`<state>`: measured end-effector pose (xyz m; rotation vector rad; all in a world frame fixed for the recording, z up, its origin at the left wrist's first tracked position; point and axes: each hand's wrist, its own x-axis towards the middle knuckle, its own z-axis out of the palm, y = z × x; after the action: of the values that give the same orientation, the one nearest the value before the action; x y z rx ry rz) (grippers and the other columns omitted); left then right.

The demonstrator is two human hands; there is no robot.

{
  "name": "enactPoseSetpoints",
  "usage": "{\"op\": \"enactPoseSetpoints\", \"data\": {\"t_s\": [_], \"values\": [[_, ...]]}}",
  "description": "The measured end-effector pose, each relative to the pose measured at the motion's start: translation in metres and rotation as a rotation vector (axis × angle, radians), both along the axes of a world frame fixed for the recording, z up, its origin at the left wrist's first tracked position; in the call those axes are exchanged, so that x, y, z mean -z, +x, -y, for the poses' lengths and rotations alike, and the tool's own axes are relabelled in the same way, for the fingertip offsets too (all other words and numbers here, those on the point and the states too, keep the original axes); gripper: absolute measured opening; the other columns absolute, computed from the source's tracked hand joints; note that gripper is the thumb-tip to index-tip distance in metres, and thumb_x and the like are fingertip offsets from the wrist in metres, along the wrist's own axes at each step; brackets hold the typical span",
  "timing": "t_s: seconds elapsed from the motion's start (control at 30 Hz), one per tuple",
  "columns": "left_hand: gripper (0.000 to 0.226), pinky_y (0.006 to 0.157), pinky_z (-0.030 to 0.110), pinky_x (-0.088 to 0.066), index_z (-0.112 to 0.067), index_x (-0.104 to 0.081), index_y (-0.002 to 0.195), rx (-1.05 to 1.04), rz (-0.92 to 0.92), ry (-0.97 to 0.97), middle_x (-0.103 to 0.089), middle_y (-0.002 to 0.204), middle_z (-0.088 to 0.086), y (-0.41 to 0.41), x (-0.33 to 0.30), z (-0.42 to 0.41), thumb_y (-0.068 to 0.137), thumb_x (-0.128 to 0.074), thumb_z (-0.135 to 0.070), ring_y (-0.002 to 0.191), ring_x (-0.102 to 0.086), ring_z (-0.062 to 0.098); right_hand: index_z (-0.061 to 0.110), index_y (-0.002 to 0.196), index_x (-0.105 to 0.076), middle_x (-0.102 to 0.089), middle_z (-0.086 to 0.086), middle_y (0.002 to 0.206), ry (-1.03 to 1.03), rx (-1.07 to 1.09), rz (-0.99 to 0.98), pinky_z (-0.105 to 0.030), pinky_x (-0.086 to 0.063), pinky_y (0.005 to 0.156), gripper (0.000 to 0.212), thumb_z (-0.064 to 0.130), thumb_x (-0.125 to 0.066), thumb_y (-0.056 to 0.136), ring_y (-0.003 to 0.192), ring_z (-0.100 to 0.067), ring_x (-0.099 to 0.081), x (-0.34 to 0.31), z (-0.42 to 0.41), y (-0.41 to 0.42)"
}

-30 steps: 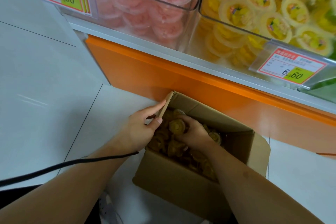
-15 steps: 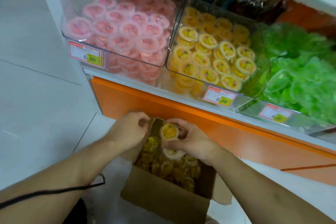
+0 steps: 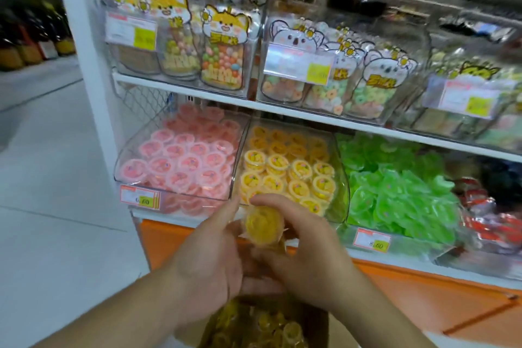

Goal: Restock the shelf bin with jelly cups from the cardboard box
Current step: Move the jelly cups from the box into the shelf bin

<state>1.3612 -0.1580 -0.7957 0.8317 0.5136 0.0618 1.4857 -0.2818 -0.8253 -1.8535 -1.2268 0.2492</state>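
Both my hands cupped yellow jelly cups.

My left hand and right hand curled around the round, glossy plastic cups, the clear shelf bin at twelve o'clock, the cardboard box at six.

Lower middle of the frame: both hands meet, left hand and right hand, with a jelly cup between them. Right below, at the bottom edge, sits the cardboard box, more cups inside I think. The shelf bin is just above the hands, bins either side, bagged snacks on the shelf above.
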Motion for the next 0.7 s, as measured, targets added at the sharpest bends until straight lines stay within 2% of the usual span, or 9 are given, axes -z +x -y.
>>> {"op": "enactPoseSetpoints", "data": {"t_s": [0.07,0.17,0.27,0.37,0.43,0.5,0.53,0.6,0.7], "values": [[0.040,0.045,0.037,-0.060,-0.006,-0.065,0.117,-0.016,-0.004,-0.003,-0.072,0.072,0.010,0.007,-0.008,0.001,0.106,-0.047,-0.040,0.052,-0.071,0.024,0.040,0.138,-0.061,-0.063,0.023,0.133,0.004,-0.024,0.109,-0.022,-0.051,0.099,0.079,0.002,-0.083,0.072,0.124,-0.001,-0.061,-0.003,-0.002,0.007],[0.041,0.051,0.037,-0.063,-0.004,-0.066,0.116,0.005,0.021,0.054,-0.075,0.077,0.010,0.019,-0.012,-0.003,0.083,-0.063,-0.028,0.057,-0.073,0.024,0.041,0.141,-0.059,-0.062,0.023,0.134,-0.015,-0.031,0.085,-0.025,-0.052,0.096,0.082,0.003,-0.086,0.072,0.122,-0.004,-0.061,-0.008,0.000,0.021],[0.057,0.073,0.045,-0.066,-0.002,-0.067,0.119,0.026,-0.014,0.128,-0.078,0.096,0.015,0.030,0.001,-0.010,0.069,-0.067,-0.030,0.077,-0.077,0.029,0.045,0.141,-0.058,-0.067,0.016,0.130,-0.043,-0.072,-0.160,-0.031,-0.055,0.100,0.080,0.002,-0.085,0.080,0.115,-0.012,-0.067,-0.009,0.003,0.032],[0.051,0.096,0.057,-0.058,-0.001,-0.067,0.128,0.003,-0.046,0.153,-0.074,0.119,0.023,0.041,0.010,-0.022,0.083,-0.069,-0.025,0.106,-0.073,0.042,0.037,0.141,-0.060,-0.072,0.003,0.120,0.037,-0.093,-0.493,-0.035,-0.058,0.093,0.074,-0.009,-0.078,0.086,0.106,-0.024,-0.072,-0.009,0.004,0.047],[0.037,0.087,0.052,-0.063,0.001,-0.070,0.123,0.004,-0.060,0.153,-0.074,0.114,0.027,0.048,0.014,-0.030,0.091,-0.065,-0.018,0.103,-0.073,0.047,0.032,0.135,-0.062,-0.072,-0.009,0.118,0.081,-0.024,-0.574,-0.042,-0.061,0.088,0.068,-0.012,-0.076,0.086,0.103,-0.030,-0.075,-0.010,0.003,0.058],[0.032,0.073,0.041,-0.066,0.004,-0.070,0.118,0.020,-0.064,0.206,-0.075,0.106,0.029,0.054,0.016,-0.036,0.095,-0.061,-0.016,0.097,-0.074,0.047,0.029,0.127,-0.064,-0.077,-0.005,0.106,0.070,0.081,-0.524,-0.044,-0.062,0.077,0.062,-0.011,-0.079,0.083,0.090,-0.029,-0.077,-0.008,0.001,0.066],[0.031,0.069,0.038,-0.066,0.005,-0.070,0.118,0.031,-0.054,0.224,-0.075,0.104,0.030,0.056,0.016,-0.039,0.098,-0.059,-0.017,0.096,-0.074,0.047,0.027,0.124,-0.064,-0.077,0.003,0.098,0.058,0.136,-0.479,-0.038,-0.061,0.068,0.058,-0.010,-0.080,0.082,0.080,-0.023,-0.077,-0.008,0.001,0.070],[0.031,0.067,0.037,-0.065,0.005,-0.068,0.117,0.029,-0.042,0.258,-0.074,0.101,0.032,0.059,0.018,-0.044,0.100,-0.058,-0.019,0.095,-0.075,0.046,0.026,0.118,-0.064,-0.075,0.008,0.089,0.036,0.228,-0.402,-0.036,-0.058,0.058,0.051,-0.005,-0.082,0.082,0.069,-0.023,-0.074,-0.006,0.000,0.078],[0.030,0.075,0.042,-0.064,0.005,-0.068,0.115,0.022,-0.047,0.334,-0.075,0.097,0.031,0.063,0.019,-0.048,0.100,-0.060,-0.020,0.093,-0.075,0.045,0.032,0.114,-0.064,-0.072,-0.003,0.084,-0.012,0.319,-0.347,-0.053,-0.055,0.065,0.043,0.005,-0.082,0.086,0.072,-0.041,-0.068,-0.002,-0.004,0.091]]}}
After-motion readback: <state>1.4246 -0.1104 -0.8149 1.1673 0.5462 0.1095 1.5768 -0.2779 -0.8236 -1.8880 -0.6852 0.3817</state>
